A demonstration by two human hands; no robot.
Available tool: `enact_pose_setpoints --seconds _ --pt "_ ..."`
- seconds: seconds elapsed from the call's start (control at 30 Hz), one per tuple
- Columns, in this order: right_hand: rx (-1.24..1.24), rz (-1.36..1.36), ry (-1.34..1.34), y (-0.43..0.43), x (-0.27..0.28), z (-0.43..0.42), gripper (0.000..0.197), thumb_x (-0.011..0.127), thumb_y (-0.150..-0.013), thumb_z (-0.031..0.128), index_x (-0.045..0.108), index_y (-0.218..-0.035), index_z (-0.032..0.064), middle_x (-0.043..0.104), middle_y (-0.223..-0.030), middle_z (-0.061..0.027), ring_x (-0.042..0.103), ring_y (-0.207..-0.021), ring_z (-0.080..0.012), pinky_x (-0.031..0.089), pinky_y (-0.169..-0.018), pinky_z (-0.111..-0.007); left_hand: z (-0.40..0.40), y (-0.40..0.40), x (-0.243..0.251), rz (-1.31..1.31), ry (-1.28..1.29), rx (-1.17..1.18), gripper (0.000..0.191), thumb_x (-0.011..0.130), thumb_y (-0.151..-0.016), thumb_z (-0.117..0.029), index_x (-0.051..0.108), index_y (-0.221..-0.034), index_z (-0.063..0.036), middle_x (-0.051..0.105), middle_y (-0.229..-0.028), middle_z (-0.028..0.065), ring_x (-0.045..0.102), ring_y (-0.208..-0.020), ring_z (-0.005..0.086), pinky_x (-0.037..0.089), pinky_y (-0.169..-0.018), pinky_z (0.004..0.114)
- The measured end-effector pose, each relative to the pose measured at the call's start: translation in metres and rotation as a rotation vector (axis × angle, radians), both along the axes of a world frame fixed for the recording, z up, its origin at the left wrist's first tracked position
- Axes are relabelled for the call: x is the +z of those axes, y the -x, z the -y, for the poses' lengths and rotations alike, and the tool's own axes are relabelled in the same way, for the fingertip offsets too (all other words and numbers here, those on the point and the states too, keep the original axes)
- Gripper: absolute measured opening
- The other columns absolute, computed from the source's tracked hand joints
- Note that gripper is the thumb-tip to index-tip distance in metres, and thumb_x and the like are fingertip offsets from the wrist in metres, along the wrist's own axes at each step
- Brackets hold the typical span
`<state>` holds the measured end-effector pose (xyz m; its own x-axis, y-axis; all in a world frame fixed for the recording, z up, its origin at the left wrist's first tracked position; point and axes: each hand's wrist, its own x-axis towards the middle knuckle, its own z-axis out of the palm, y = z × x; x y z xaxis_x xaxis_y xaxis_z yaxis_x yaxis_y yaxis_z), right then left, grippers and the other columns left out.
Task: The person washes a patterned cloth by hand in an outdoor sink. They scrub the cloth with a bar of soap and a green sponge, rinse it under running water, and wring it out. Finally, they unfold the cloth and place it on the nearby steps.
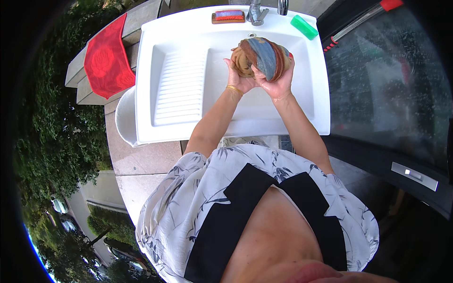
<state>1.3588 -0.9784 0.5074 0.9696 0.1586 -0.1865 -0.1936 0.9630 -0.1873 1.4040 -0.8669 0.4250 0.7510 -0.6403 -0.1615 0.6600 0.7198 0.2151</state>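
Note:
A wet-looking bundle of cloth [267, 58] in blue, rust and tan is bunched up above the right basin of a white laundry sink [233, 130]. My left hand [240, 78] cups it from the lower left, palm turned up, a gold bracelet on the wrist. From the lower right, my right hand [277, 83] grips the same bundle, its thumb pressed into the folds. The fingers of both hands are partly hidden behind the cloth. Wet skin glistens on my right wrist.
A scrub brush [228, 16], a chrome faucet [256, 14] and a green bar of soap [304, 27] line the sink's back ledge. Left of the ribbed washboard [180, 86], a red cloth [108, 60] drapes over a ledge beside a white basket [126, 116]. A glass door [389, 88] borders the right.

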Motion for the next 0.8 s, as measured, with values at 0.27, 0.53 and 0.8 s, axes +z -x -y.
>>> enact_pose_setpoints --seconds 0.27,0.53,0.8 --pt "0.285 -0.074 -0.019 0.0 -0.038 0.011 0.065 0.042 -0.079 0.07 0.056 -0.113 0.0176 0.058 -0.112 -0.005 0.055 -0.079 -0.0205 0.041 -0.05 -0.029 0.007 -0.082 0.016 0.079 -0.043 0.066 0.047 0.063 -0.08 -0.049 0.058 -0.095 -0.0054 0.062 -0.092 0.011 0.058 -0.085 0.0257 0.051 -0.078 0.039" --pt "0.558 -0.059 1.142 -0.018 0.015 0.024 0.061 0.068 -0.07 0.055 0.055 -0.11 0.0115 0.059 -0.105 -0.0046 0.055 -0.095 -0.015 0.042 -0.086 -0.03 0.006 -0.095 0.056 0.393 -0.788 0.044 0.025 0.071 -0.068 -0.009 0.06 -0.089 -0.0003 0.064 -0.079 0.0074 0.062 -0.065 0.0187 0.053 -0.062 0.034" --pt "0.698 0.109 2.291 -0.03 0.007 -0.012 0.066 0.061 -0.07 0.035 0.041 -0.118 -0.0054 0.063 -0.099 -0.0139 0.062 -0.093 -0.0301 0.05 -0.08 -0.036 0.027 -0.084 0.05 0.817 -1.893 0.023 0.042 0.066 -0.063 -0.017 0.06 -0.103 -0.0026 0.063 -0.097 0.0178 0.064 -0.087 0.0277 0.051 -0.08 0.037"
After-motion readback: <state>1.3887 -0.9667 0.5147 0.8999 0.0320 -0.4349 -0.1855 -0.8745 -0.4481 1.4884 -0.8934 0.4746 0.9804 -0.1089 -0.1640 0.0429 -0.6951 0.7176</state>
